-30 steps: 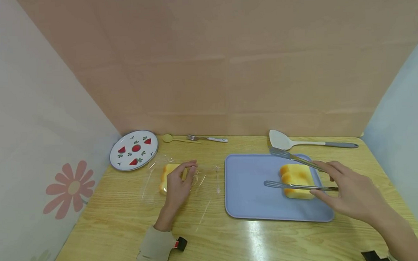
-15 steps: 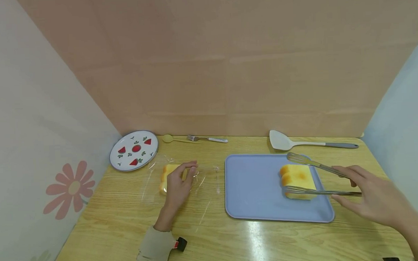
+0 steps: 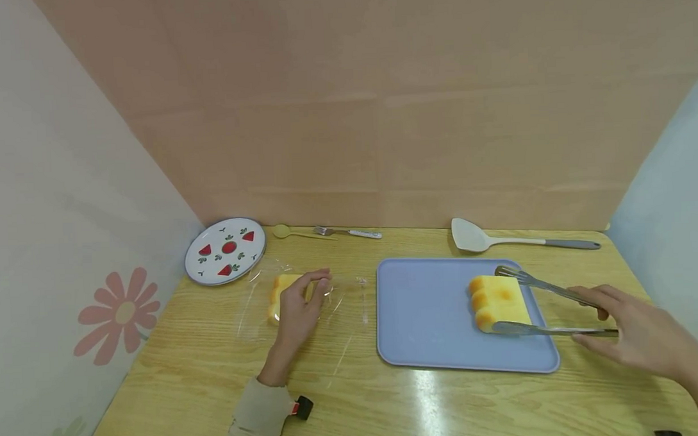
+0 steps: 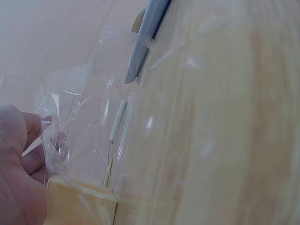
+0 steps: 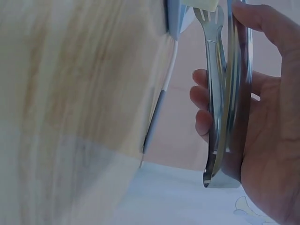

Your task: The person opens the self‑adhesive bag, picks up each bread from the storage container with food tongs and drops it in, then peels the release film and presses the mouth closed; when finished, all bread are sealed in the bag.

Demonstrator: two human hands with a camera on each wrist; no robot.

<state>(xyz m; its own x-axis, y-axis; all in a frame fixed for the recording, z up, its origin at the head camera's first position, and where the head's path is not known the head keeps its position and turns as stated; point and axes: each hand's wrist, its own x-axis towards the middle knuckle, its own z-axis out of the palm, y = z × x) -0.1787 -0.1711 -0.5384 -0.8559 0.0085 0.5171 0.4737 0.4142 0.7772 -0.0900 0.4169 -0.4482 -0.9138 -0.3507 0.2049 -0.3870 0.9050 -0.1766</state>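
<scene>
My left hand [image 3: 297,313] pinches the edge of a clear plastic bag [image 4: 89,108], and a slice of toy bread [image 3: 278,296] lies inside the bag, partly hidden by the hand. On the right, my right hand [image 3: 647,336] grips metal tongs [image 5: 239,103] by their two arms. The tongs are spread, with one tip at the far side of a second toy bread slice [image 3: 502,299] and the other at its near side. That slice lies on the right part of a blue tray [image 3: 422,321].
Behind the tray lies a white spatula [image 3: 471,236] with a grey handle. A yellow spoon [image 3: 282,231] and a fork [image 3: 349,232] lie along the back wall. At the back left stands a plate [image 3: 218,261] with a watermelon pattern.
My right hand has drawn the tongs to the right, so their tips now flank the bread slice instead of reaching past it. My left hand has stayed in place.
</scene>
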